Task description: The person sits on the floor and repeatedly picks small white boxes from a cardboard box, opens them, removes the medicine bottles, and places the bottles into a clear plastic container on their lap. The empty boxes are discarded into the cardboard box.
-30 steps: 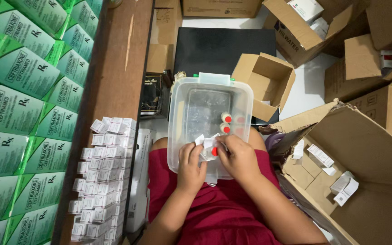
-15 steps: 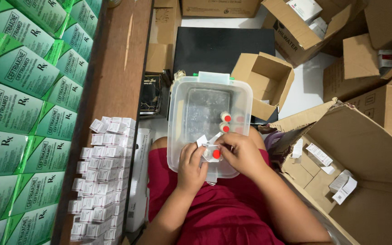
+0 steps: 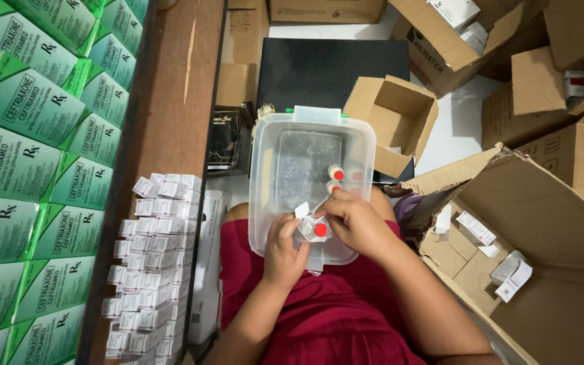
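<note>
**Hands working a small vial over a clear tub**

Cardboard cartons [image 3: 549, 230] are crowding the floor on the right, several standing open with small white packs lying inside, while green and white medicine boxes [image 3: 28, 169] are filling the left edge beside a brown wooden shelf [image 3: 170, 101]. Rows of small white cartons [image 3: 153, 263] are sitting stacked just beside the person's left leg.

A clear plastic tub [image 3: 275, 155] is resting on the person's lap, over a red garment [image 3: 326, 318]. Two red-capped vials [image 3: 336, 179] are lying inside the tub, near its right wall.

Both hands are meeting over the tub's near edge. The left hand [image 3: 285, 250] is curling its fingers around a small vial with a red cap [image 3: 319, 230], holding it from below together with a bit of white paper [image 3: 301, 210]. The right hand [image 3: 353, 220] is closing its fingertips on the same vial from above and the right, just touching the left hand's fingers. How firmly each finger is pressing cannot be told from this height.
</note>
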